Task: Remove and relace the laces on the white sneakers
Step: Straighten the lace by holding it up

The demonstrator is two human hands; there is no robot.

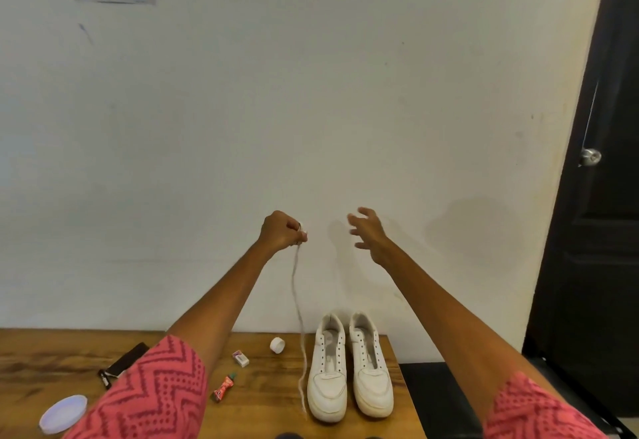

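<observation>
Two white sneakers stand side by side on the wooden table, toes toward me: the left sneaker (327,374) and the right sneaker (371,369). Both show bare eyelets with no lace in them. My left hand (281,231) is raised high against the wall and grips the top of a white lace (300,321). The lace hangs straight down, its lower end lying on the table just left of the left sneaker. My right hand (368,229) is raised beside it with fingers spread, holding nothing.
On the wooden table (269,404) lie a white bottle cap (277,345), a small matchbox (240,358), a red sachet (224,386), a dark flat object (122,364) and a white round lid (63,413). A black door (601,196) stands at right.
</observation>
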